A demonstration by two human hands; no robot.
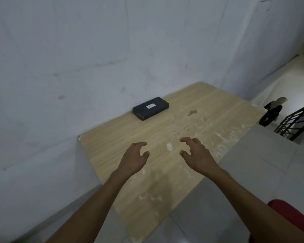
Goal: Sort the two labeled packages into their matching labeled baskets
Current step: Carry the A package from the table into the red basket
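A flat black package (150, 108) with a small white label marked "A" lies on the wooden table (218, 109), at its far side against the wall. My left hand (135, 158) and my right hand (196, 154) hover over the middle of the table, well short of the package. Both hands hold nothing and their fingers are curled but apart. No second package and no basket is in view.
A pale wall (95, 50) runs along the table's far and left sides. White paint smears mark the tabletop. To the right are a tiled floor (263, 165), a black stair railing (298, 120), a dark object (270, 114) on the lower floor and a red sleeve (291, 218).
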